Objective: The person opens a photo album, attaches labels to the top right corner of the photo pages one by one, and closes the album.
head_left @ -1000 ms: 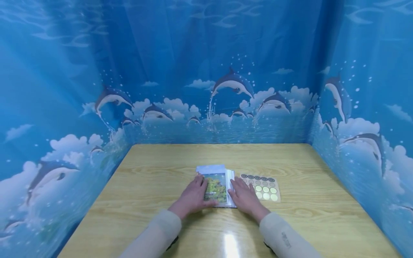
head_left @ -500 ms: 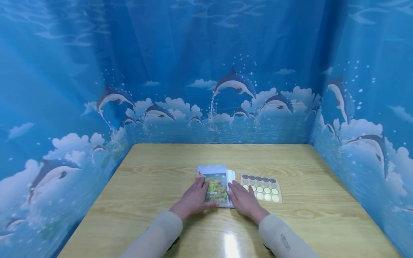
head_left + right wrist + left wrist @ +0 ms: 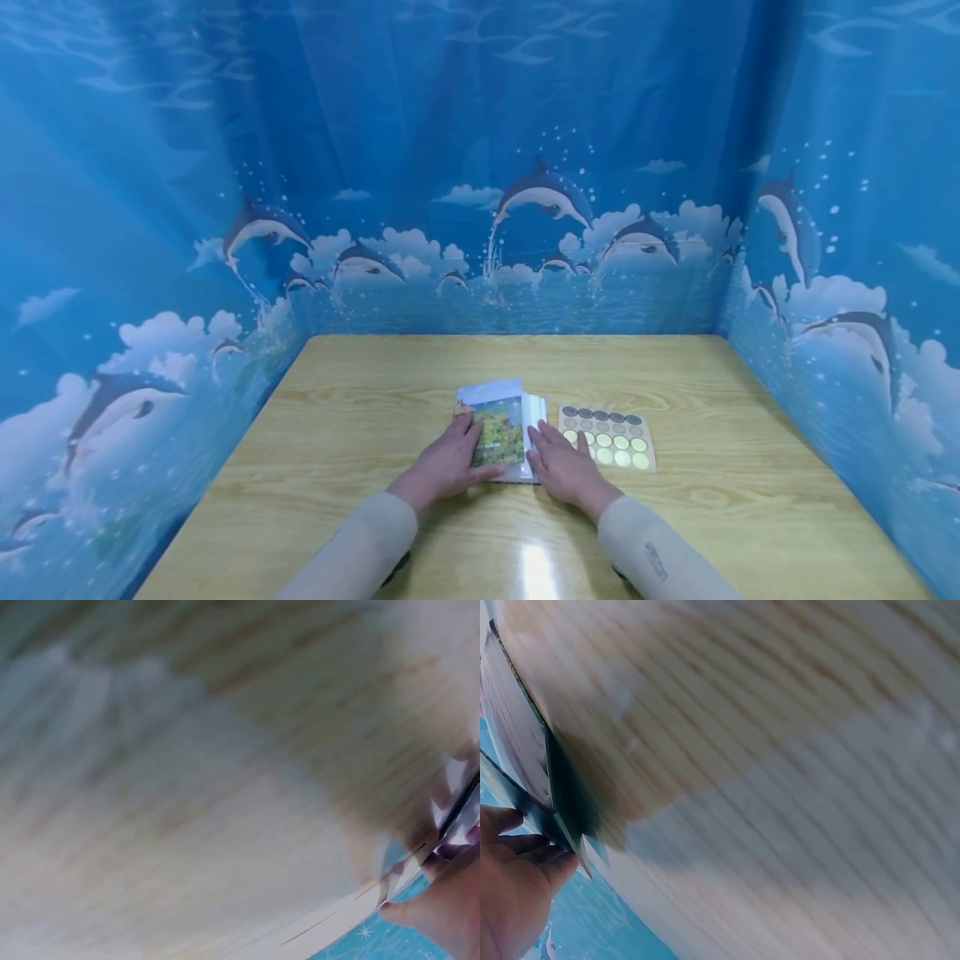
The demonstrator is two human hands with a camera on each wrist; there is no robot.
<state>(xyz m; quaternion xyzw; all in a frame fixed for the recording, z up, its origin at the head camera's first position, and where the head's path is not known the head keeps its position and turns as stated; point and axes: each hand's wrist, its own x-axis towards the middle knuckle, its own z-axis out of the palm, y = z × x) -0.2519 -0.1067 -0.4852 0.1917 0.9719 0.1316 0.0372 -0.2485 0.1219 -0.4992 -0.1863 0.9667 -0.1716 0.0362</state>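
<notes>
Left hand (image 3: pixel 442 462) hides 9 o'clock edge of book (image 3: pixel 498 429); right hand (image 3: pixel 564 468), 8 o'clock corner of sheet (image 3: pixel 649 430). Sleeve print (image 3: pixel 656 561) illegible.

L sleeve (image 3: pixel 356 546) & R sleeve (image 3: pixel 633 527) lt beige; R w/ sm dk print (image 3: pixel 656 561), illegible.

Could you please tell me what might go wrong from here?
In the head view, the right hand overlaps the dotted sheet and might nudge it. The white pages of the book show along its right edge, close to that hand, and could crease. The left hand is at the book's other side; uneven pressure might shift it.
</notes>
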